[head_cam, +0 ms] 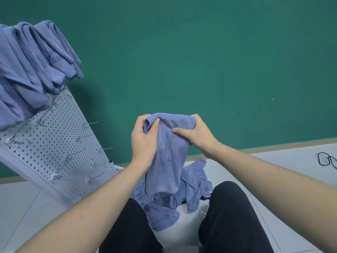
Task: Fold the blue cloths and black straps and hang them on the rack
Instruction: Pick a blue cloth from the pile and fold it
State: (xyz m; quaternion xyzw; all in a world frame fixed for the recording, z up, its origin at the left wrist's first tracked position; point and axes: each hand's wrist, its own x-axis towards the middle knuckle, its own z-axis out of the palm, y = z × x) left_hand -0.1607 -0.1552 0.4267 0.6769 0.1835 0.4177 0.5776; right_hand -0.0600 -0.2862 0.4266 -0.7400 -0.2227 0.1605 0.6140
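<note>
A blue cloth (pixel 168 154) hangs lengthwise in front of me, held up by its top edge. My left hand (pixel 144 141) grips its upper left corner, and my right hand (pixel 196 135) pinches its upper right side. Its lower end reaches a pile of crumpled blue cloths (pixel 182 196) on the floor between my knees. At the left stands a tilted white pegboard rack (pixel 60 143) with metal hooks. Several folded blue cloths (pixel 31 70) hang over its top hooks. Black straps (pixel 326 158) lie on the floor at the far right.
A green wall (pixel 200 61) rises behind the rack and the cloths. Pale floor tiles (pixel 273 161) stretch right and left. My knees in black trousers (pixel 231 212) flank the pile. Several bare hooks (pixel 91 123) stick out of the rack's lower part.
</note>
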